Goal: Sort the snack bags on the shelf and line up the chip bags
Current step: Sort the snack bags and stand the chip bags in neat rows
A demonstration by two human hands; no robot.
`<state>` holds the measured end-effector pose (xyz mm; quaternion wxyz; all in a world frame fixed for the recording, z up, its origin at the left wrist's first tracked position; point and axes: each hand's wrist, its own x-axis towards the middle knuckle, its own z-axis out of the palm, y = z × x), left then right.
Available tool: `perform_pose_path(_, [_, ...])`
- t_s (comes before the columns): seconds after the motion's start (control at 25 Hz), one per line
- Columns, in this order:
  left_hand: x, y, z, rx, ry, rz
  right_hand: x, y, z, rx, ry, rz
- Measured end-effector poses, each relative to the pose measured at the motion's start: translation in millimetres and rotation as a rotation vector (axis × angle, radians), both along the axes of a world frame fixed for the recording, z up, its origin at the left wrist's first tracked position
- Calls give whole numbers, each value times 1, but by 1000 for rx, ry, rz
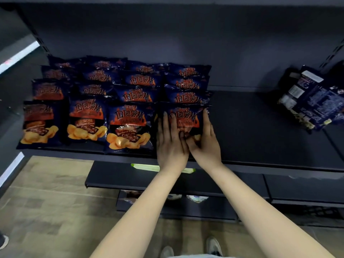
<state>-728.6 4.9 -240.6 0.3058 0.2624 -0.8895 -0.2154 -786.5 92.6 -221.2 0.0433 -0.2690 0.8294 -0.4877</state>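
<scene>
**Fig. Truing the front bag of col. 4.** My L fingers [165, 121] lay straight and flat on the left half of the front chip bag [187, 116]. My R fingers [205, 118] ran straight up its right edge, thumb across the face. Neither hand gripped; both pressed, fingers extended. L hand [171, 144] and R hand [204, 146] met at the thumbs, low on the bag. The bag stood at the front lip of the shelf [260, 138], heading the rightmost of four columns of chip bags [128, 125], just beside col. 3's front bag.

**Technique (my judgement).** The step looked like seating and squaring this bag.
- Use light, even pressure, since chips crush.
- Slide the base until its bottom edge matches the neighbours', w/ the face square and the logo upright.
- Avoid overlap w/ col. 3.
- Check that the bags behind don't tip fwd.

**Not resolved.**
- The bag's lower third and bottom corners were hidden under my hands.
- I couldn't tell whether it touched its neighbour.
- The back rows were dark, so the count was uncertain.
- At far right, well apart, a loose pile of bags [312, 101] lay print-side back. It was partly cut off by the frame edge, w/ the type illegible, and prob. unsorted.
- The lower shelf [186, 181] held items I could barely see.
</scene>
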Motion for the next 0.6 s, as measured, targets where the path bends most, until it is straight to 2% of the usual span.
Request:
perform_pose_path(0.24, [-1, 0, 3, 14, -33, -26, 1, -1, 0, -10, -57, -17])
perform_pose_path(0.6, [-1, -3, 1, 27, -5, -45, 5, -1, 2, -62, -13, -38])
